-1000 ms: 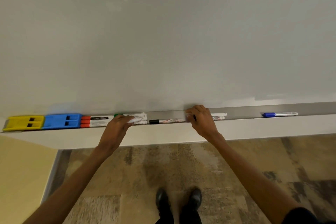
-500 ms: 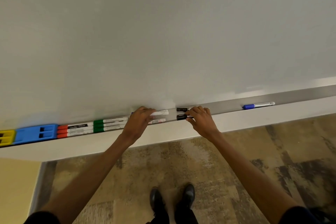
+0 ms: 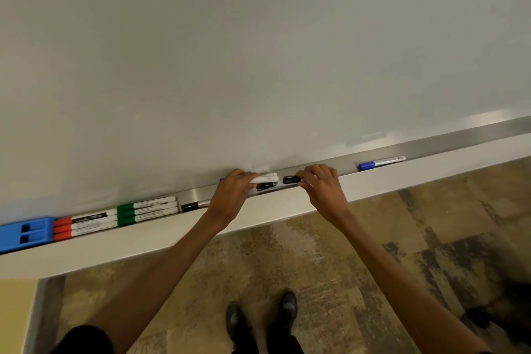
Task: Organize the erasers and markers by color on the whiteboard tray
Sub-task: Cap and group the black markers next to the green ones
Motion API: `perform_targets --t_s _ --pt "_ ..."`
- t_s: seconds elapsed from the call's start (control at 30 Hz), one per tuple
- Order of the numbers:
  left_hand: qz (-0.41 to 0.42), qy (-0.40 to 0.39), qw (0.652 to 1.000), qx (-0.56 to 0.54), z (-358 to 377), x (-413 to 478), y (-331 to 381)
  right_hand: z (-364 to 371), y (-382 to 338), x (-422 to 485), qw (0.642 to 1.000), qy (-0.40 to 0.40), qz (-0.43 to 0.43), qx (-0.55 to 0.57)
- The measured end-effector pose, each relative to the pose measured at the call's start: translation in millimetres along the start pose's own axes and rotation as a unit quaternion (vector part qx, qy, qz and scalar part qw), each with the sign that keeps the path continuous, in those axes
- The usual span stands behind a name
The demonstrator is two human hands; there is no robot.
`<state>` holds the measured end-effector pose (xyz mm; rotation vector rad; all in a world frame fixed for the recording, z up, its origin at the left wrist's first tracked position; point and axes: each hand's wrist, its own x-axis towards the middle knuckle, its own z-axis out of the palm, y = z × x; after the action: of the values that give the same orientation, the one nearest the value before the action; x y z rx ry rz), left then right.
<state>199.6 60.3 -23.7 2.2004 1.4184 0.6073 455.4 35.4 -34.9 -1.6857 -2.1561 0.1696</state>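
On the metal whiteboard tray [image 3: 448, 144] lie, from the left, a blue eraser [image 3: 27, 234], three red-capped markers [image 3: 83, 224], three green-capped markers [image 3: 146, 210] and one black-capped marker [image 3: 194, 206]. My left hand [image 3: 230, 195] is closed over a white marker [image 3: 265, 179] whose barrel sticks out to the right; a black marker [image 3: 265, 186] lies just below it. My right hand [image 3: 324, 190] pinches another black-capped marker [image 3: 291, 179] by its barrel, cap pointing left. A blue-capped marker [image 3: 380, 162] lies alone farther right.
The whiteboard surface [image 3: 258, 52] fills the upper view. A white ledge [image 3: 172, 233] runs below the tray. Patterned carpet and my black shoes [image 3: 263, 322] are underneath. A yellow wall patch [image 3: 14, 316] is at the lower left.
The view has shifted right, so the yellow eraser is out of frame. Both hands slid markers leftward along the tray; one black marker now lies beside the green group, free of the left hand.
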Motion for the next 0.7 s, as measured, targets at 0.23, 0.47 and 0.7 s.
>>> perform_targets --t_s 0.23,0.47,0.7 --pt "0.047 -0.015 0.999 -0.018 48 57 72 -45 65 -74 0.989 0.057 0.131 -0.037" --pt "0.046 -0.066 0.996 0.023 120 109 123 -61 104 -130 0.98 0.04 0.19 -0.051" --pt "0.052 -0.083 0.992 0.076 153 122 129 -62 128 -138 0.977 0.031 0.204 -0.051"
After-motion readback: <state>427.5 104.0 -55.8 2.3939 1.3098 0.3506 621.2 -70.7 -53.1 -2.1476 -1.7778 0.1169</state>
